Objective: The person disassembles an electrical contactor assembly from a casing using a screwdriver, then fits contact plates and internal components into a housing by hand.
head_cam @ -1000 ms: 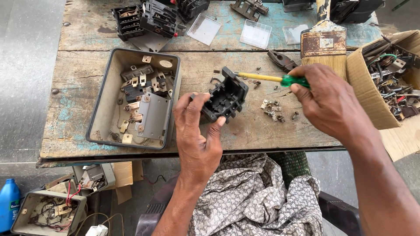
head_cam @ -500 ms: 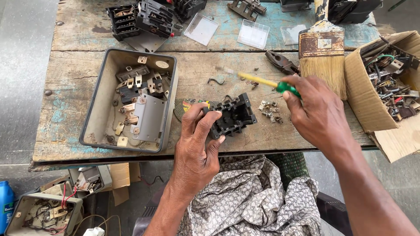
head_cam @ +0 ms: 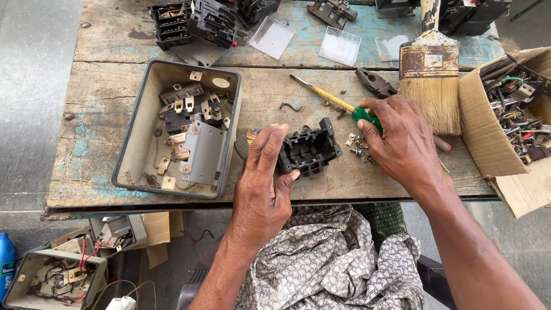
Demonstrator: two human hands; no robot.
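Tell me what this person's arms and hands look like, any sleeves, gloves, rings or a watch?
Both arms are bare as far as the picture shows, with no sleeves in view. The left hand and the right hand wear no gloves. No watch or band shows on either wrist, and no ring can be seen on the fingers that face the camera. Below the arms lies a grey and white patterned cloth over the lap.

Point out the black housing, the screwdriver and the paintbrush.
black housing (head_cam: 310,150), head view, on its ribbed inside.
screwdriver (head_cam: 330,97), head view, on the yellow shaft.
paintbrush (head_cam: 436,103), head view, on the bristles.
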